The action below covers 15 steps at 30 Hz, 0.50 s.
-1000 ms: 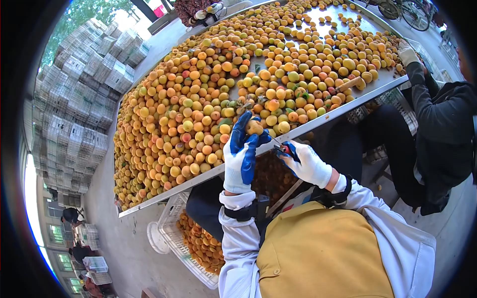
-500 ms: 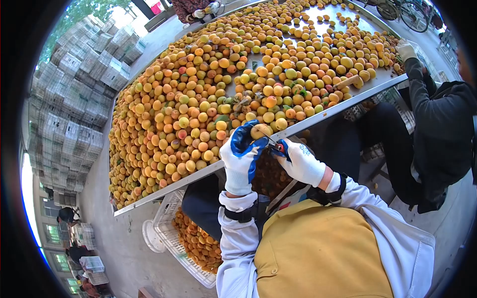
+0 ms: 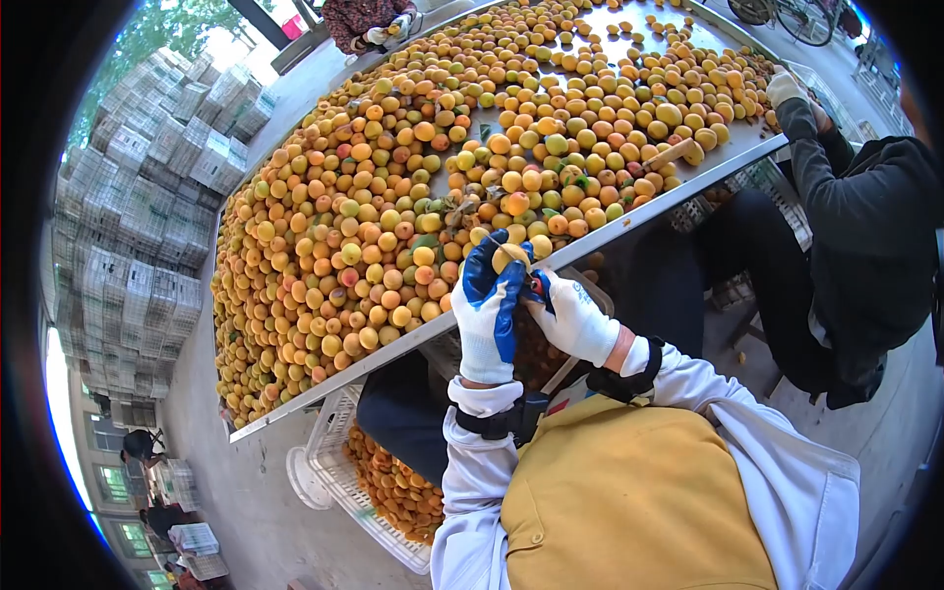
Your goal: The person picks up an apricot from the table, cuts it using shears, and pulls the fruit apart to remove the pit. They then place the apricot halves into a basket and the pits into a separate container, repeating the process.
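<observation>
My left hand [image 3: 492,305], in a white glove with a blue palm, holds an apricot [image 3: 508,258] upright near the metal table's front rim [image 3: 629,220]. My right hand [image 3: 570,313], in a matching glove, is closed around a small tool with a red and dark handle [image 3: 536,286]. The tool's thin metal part lies against the apricot. Right behind my hands, a large heap of orange and yellow apricots [image 3: 324,236] covers much of the table.
Below the table, a white crate [image 3: 329,447] holds orange fruit pieces. A co-worker in dark clothes [image 3: 870,265] sits at the right. Another person's gloved hands [image 3: 385,31] are across the table. Stacked crates [image 3: 147,226] stand at the left.
Both hands have turned slightly, and the tool's metal part now lies along the apricot's upper side. The view has shifted a little.
</observation>
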{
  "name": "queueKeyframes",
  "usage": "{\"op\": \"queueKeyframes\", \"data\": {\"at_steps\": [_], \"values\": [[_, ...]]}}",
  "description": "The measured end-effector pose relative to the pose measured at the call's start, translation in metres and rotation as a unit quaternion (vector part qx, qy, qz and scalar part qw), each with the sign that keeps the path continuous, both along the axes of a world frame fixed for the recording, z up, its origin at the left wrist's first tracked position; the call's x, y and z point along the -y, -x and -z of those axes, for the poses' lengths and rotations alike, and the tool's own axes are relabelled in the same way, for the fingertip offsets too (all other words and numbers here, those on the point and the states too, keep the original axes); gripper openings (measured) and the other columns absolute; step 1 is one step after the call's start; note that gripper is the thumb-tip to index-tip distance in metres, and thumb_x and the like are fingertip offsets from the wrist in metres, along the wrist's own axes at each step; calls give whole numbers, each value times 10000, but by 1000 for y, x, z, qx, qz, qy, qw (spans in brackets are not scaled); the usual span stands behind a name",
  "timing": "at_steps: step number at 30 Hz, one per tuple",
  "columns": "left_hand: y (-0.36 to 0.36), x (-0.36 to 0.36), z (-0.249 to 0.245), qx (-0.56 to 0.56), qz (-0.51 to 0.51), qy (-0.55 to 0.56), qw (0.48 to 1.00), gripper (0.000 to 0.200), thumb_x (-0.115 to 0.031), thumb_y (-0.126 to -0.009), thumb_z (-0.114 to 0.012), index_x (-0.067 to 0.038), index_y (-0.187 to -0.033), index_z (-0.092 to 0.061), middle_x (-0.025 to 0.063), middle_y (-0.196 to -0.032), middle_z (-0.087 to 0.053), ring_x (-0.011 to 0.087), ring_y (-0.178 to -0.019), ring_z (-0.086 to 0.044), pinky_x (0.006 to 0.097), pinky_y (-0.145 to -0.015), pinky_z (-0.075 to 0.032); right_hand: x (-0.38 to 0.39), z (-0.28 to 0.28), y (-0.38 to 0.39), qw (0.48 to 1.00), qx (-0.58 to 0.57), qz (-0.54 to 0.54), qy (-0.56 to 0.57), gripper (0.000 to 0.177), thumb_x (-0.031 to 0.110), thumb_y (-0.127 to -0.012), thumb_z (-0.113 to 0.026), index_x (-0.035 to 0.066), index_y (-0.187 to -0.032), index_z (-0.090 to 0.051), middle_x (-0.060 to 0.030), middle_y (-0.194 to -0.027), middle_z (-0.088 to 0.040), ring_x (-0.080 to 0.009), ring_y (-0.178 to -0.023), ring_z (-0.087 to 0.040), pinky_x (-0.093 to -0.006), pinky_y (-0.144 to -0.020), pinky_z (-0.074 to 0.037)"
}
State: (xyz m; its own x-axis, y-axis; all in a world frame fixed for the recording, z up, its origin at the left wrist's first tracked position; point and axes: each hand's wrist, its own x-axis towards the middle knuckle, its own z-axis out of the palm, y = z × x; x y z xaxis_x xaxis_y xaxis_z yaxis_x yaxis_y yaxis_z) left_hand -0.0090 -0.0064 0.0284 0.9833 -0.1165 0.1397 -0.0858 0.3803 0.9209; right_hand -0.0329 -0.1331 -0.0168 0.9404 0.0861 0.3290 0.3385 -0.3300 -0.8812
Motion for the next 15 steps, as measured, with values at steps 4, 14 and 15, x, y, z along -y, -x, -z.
{"op": "queueKeyframes", "data": {"at_steps": [4, 14, 15], "values": [[-1, 3, 4, -75, 22, 96, 992, 343, -211, -1001, -601, 46, -1228, -589, 188, -1086, -701, 262, -1020, -685, 346, -926, -529, -4, -3, 1, 1000, 7, 6, -13, 264, 116, -934, -628, -36, -1129, -536, -282, -902, -670, -470, -894, -642, -481, -725, -523], [-13, 8, 17, -78, -41, 49, 995, 235, -114, -936, -701, 78, -1058, -642, 95, -882, -698, 184, -732, -701, 294, -675, -578, -6, 11, 8, 988, -58, -42, -138, 160, 133, -991, -572, -13, -1039, -619, -142, -778, -672, -241, -734, -667, -381, -670, -515], [-15, 5, 16, -71, -42, 19, 996, 239, -121, -934, -706, 80, -1048, -644, 90, -878, -695, 178, -736, -697, 295, -675, -579, 0, 7, 8, 961, -194, -75, -180, 240, 206, -1026, -552, 12, -908, -631, -20, -715, -599, -88, -637, -554, -284, -558, -462]]}}
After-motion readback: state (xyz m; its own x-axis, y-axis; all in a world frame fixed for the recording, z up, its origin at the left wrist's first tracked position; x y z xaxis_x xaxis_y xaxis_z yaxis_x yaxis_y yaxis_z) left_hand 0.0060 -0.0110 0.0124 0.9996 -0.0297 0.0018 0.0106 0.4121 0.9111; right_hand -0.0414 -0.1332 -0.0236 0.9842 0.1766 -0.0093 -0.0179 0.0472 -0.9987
